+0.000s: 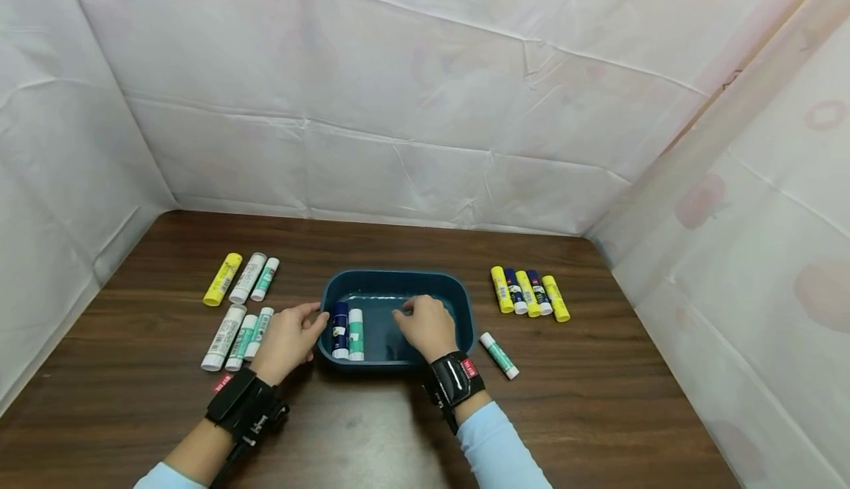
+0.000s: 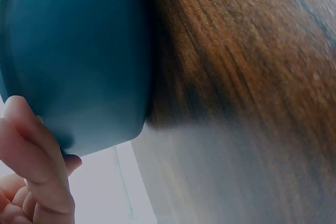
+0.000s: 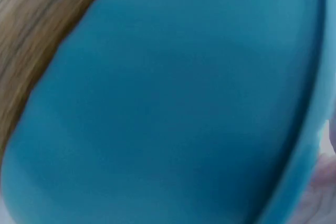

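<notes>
Glue sticks are lying in rows on the brown wooden table (image 1: 372, 430) on both sides while my left hand (image 1: 287, 340) is touching the smooth blue tub (image 1: 465, 304) with loose fingers, my right hand (image 1: 428, 325) is curling inside holding nothing I can see, beside two sticks (image 1: 348, 330) pointing away from me.

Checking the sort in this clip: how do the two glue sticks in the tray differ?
The dark blue glue stick has a navy body and sits next to the tray's left wall; the teal glue stick has a green-and-white body and lies on its inner side. Both lie flat, side by side, pointing the same way.
</notes>
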A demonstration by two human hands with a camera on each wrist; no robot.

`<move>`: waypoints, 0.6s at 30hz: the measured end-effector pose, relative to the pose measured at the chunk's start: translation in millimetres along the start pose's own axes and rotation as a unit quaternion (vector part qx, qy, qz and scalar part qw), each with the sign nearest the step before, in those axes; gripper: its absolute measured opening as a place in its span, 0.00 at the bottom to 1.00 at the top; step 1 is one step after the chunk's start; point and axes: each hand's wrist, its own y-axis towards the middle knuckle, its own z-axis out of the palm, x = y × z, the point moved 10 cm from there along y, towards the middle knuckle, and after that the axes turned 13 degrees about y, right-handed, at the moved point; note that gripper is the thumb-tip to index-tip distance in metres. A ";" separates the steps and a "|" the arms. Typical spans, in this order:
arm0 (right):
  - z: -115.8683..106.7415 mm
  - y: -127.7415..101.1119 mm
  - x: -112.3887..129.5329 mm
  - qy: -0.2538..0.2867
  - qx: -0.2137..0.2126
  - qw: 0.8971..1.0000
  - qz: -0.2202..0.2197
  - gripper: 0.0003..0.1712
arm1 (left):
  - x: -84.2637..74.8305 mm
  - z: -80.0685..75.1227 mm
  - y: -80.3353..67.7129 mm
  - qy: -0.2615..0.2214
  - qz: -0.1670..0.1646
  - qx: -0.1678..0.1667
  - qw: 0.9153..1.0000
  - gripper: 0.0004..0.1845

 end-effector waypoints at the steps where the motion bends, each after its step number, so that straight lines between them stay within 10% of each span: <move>1: -4.0 0.1 -1.7 0.002 -0.006 1.000 0.000 0.16 | -0.6 -0.2 0.3 0.001 0.001 0.000 1.000 0.23; 18: -71.2 -3.0 -26.9 0.044 -0.077 0.996 0.022 0.14 | 1.1 -0.2 0.5 0.013 -0.005 0.003 1.000 0.23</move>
